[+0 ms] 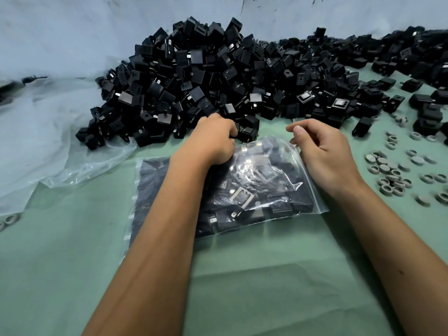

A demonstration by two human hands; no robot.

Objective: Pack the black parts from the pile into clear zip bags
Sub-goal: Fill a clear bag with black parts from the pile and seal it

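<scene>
A big pile of black parts (206, 76) covers the back of the green table (254, 275). A clear zip bag (261, 190) holding several black parts lies in front of it, on top of a second flat bag (150, 190) of dark parts. My left hand (213, 139) is at the bag's mouth by the pile's front edge, its fingers curled round black parts. My right hand (322, 151) pinches the right side of the bag's opening between thumb and fingers.
Loose clear plastic sheeting (48, 141) is bunched at the left. Several small grey rings (397, 173) lie scattered at the right, with more black parts (426, 103) beyond them. A pale wall rises behind the pile.
</scene>
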